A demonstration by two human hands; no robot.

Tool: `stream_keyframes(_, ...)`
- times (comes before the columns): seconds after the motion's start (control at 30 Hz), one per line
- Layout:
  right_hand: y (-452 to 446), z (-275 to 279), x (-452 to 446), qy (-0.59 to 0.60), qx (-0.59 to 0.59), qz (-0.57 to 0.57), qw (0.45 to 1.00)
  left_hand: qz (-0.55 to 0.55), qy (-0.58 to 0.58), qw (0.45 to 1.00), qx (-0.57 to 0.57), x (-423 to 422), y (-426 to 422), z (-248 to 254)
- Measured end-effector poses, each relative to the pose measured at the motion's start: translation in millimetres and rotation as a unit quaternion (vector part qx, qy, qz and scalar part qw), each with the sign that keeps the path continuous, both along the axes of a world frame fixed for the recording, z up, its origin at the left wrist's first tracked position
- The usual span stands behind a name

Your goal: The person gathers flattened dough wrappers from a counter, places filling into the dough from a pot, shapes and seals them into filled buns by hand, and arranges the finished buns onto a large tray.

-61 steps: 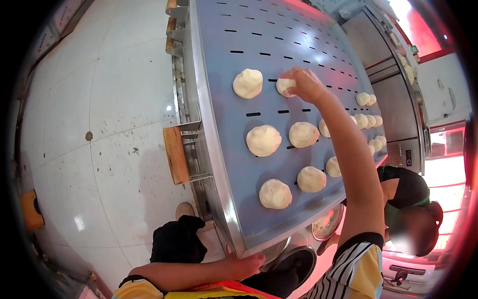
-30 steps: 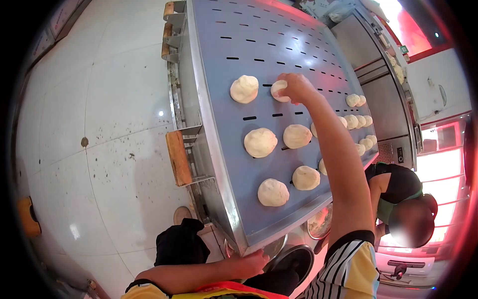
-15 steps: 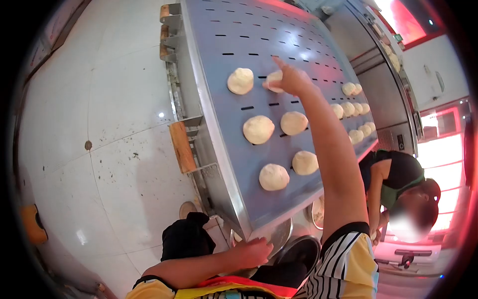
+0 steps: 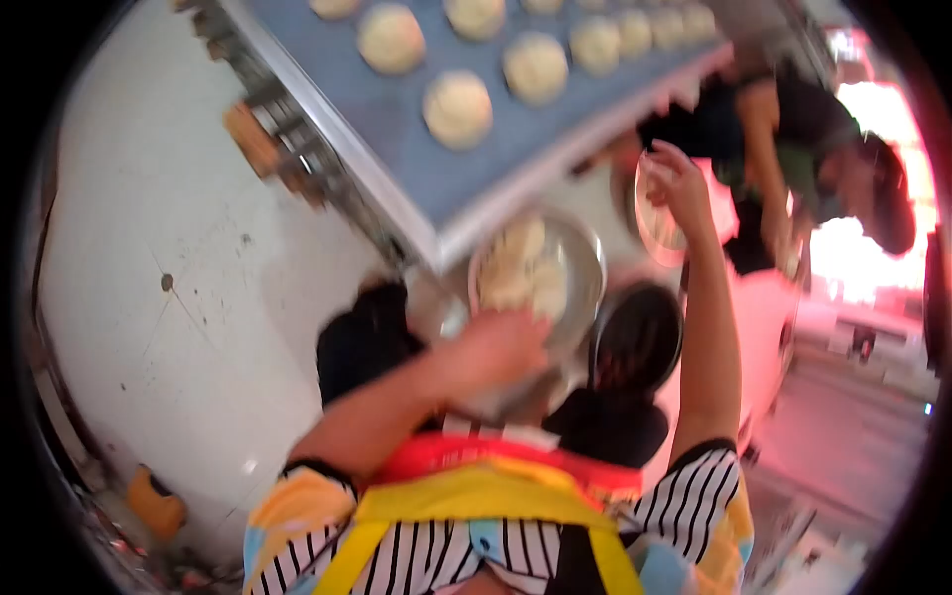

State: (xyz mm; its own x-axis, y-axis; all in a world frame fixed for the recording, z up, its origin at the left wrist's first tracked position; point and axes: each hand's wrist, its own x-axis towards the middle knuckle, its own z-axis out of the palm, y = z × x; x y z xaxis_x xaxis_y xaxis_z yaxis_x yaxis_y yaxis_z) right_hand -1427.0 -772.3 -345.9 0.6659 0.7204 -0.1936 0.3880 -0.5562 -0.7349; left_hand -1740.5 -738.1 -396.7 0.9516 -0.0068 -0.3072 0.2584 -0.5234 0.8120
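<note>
My left hand (image 4: 504, 347) is at the near edge of a metal bowl (image 4: 595, 268) holding several pale dough pieces (image 4: 521, 273). Its fingers are blurred and partly hidden, so I cannot make out whether they grip anything. Away from the slotted surface, my right hand (image 4: 676, 183) is raised with its fingers apart and slightly bent, and nothing shows in it. It appears in front of a second, pinkish-lit bowl (image 4: 658, 243). Round dough balls (image 4: 457, 109) sit in rows on the blue-grey surface (image 4: 397, 149) above.
A dark round container (image 4: 637, 337) stands right of the dough bowl. Wooden-handled drawers (image 4: 251, 142) line the left side of the metal-edged unit. A co-worker (image 4: 793, 149) in dark clothing bends over at the right. An orange object (image 4: 156, 503) lies on the floor.
My view has swung down toward the bowls. My right hand has come away from a dough ball on the slotted surface, and my left hand is now at the dough bowl.
</note>
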Motion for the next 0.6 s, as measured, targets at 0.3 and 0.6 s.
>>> stream_keyframes(0.3,-243.2,-268.8,-26.9,-0.030,-0.206,0.053,0.977,0.209,-0.071,0.975,-0.035,1.0,6.4,21.9)
stream_keyframes(0.6,-212.1,-364.5,-43.8,-0.087,-0.285,0.055,0.953,0.219,0.022,0.975,0.013,27.1,-6.4,20.1)
